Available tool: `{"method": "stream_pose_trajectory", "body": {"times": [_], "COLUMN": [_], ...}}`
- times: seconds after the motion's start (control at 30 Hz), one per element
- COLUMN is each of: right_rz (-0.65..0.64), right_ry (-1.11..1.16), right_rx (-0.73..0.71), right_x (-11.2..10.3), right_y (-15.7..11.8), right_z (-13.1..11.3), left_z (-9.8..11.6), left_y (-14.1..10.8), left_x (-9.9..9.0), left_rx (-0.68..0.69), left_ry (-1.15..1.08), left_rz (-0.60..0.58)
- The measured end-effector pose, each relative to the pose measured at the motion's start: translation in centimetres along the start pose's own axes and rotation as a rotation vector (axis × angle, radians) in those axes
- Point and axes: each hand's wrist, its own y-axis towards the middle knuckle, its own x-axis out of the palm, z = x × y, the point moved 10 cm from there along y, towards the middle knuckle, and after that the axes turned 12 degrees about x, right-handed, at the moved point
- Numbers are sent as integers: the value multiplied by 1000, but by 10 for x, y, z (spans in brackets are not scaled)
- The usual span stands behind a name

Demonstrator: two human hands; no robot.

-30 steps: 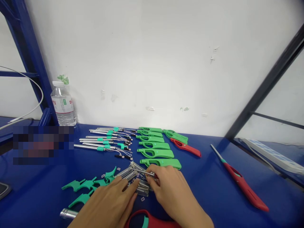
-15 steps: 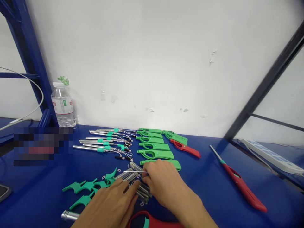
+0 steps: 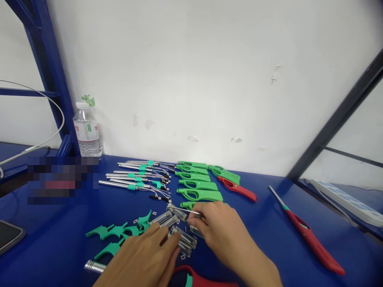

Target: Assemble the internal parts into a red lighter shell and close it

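Clear plastic lighter tanks [image 3: 187,238] lie, in the head view, toward six o'clock. They may roll apart if the left hand [image 3: 143,255] presses unevenly; it stays low, palm down, its grip I cannot tell. The right hand [image 3: 220,227], fingers bent, pinches a thin metal rod [image 3: 185,209] pointing nearly to ten o'clock.

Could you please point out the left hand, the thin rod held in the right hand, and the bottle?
Left hand [image 3: 147,254]: head view, on the back of the hand.
Rod [image 3: 185,209]: head view, on the bare shaft.
Bottle [image 3: 87,131]: head view, on the label.
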Motion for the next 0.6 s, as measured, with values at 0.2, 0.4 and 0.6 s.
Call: {"method": "stream_pose_trajectory", "body": {"times": [0.2, 0.4, 0.6], "right_rz": [6, -93, -105], "right_ry": [93, 67, -32], "right_rx": [53, 150, 165], "right_x": [-1, 12, 12], "right_y": [-12, -26, -29], "right_z": [25, 58, 61], "left_z": [-1, 4, 7], "left_y": [4, 7, 11], "left_x": [-7, -5, -7], "left_rx": [-31, 3, 34], "left_ry": [57, 17, 36], "left_rz": [21, 14, 47]}}
